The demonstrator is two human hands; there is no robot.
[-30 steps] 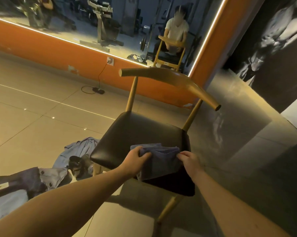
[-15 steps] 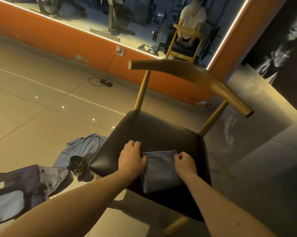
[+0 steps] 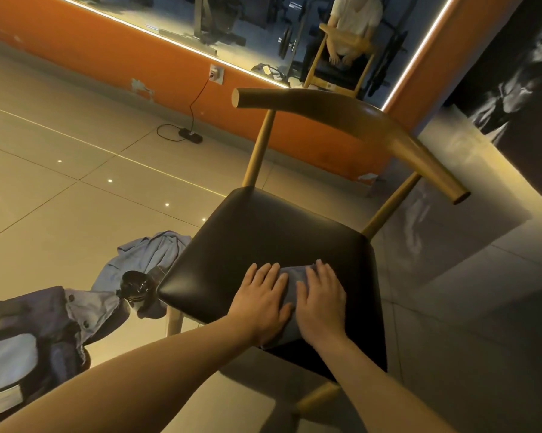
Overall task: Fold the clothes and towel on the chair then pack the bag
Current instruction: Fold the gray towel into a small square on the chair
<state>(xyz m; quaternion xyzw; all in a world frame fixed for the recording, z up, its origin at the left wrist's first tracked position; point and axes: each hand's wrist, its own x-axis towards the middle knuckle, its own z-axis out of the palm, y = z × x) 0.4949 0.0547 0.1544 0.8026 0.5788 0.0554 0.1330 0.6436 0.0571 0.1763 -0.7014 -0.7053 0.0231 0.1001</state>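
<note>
Left hand [image 3: 260, 303] and right hand [image 3: 321, 303] side by side, fingers straight, pressing flat on a small folded blue-grey cloth [image 3: 294, 273] near the front edge of a black chair seat [image 3: 263, 232]. On the floor to the left: crumpled blue shirt [image 3: 144, 254], dark bottle [image 3: 135, 284], blue bag [image 3: 29, 339].

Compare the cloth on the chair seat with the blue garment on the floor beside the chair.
The folded cloth lies flat on the chair seat; the blue garment lies crumpled on the floor. The folded cloth is a compact packet pressed under the left hand and right hand; no hand touches the blue garment. Both are bluish fabric.
</note>
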